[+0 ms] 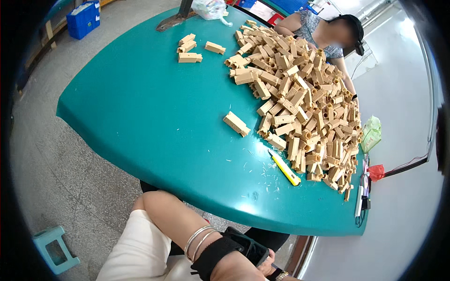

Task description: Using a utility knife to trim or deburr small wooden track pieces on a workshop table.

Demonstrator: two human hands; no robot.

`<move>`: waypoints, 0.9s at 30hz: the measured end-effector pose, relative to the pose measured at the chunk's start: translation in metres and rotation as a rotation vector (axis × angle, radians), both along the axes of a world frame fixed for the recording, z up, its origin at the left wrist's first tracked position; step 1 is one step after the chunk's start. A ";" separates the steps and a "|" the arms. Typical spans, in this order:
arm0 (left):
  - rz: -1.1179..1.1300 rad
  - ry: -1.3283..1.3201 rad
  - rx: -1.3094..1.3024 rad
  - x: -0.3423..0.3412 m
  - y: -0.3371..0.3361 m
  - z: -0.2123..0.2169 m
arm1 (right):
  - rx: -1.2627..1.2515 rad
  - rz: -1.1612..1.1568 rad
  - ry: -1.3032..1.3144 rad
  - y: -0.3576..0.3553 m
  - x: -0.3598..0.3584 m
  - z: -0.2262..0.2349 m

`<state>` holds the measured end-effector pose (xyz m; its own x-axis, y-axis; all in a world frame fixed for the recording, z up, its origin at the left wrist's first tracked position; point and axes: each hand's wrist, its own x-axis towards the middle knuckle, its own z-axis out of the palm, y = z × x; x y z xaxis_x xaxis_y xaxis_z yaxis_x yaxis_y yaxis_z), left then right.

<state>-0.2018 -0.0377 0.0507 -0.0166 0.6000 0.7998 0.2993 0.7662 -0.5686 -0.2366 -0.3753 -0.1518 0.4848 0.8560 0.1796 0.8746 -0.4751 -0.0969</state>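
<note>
My left forearm crosses the lower part of the view, wearing two silver bangles and a black strap at the wrist. Only the back of my left hand (236, 269) shows at the lower edge; its fingers are hidden. Beside that wrist is a black phone-like device (251, 248) with a dark, glossy face. The fingers of my right hand (268, 263) are closed at the device's edge, and a dark band and metal watch show on that wrist. Both hands are below the table's near edge, apart from the tan box-shaped pieces (236, 124) on top.
A large heap of tan pieces (300, 98) covers the right of the green table (140, 107). A yellow utility knife (285, 168) lies in front of it among shavings. Across the table sits a person (323, 35). A teal stool (56, 248) stands at lower left, a blue crate (83, 19) at upper left.
</note>
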 end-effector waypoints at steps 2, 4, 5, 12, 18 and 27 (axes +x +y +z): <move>0.081 -0.051 -0.028 0.003 -0.003 -0.004 | 0.054 -0.002 -0.022 0.005 0.002 -0.001; 0.173 -0.096 -0.044 0.005 0.001 -0.008 | 0.133 -0.017 0.026 0.017 0.002 0.005; 0.216 -0.115 -0.049 0.004 -0.003 -0.009 | 0.106 -0.022 0.039 0.018 0.003 0.008; 0.496 -0.283 0.017 0.030 0.033 -0.011 | 0.061 -0.049 0.073 0.020 0.005 0.018; 0.746 -0.446 0.159 0.032 0.053 0.003 | -0.030 -0.054 -0.113 -0.003 0.012 -0.004; 1.628 0.873 -0.776 0.023 0.013 0.031 | -0.091 -0.118 0.009 0.026 0.008 0.024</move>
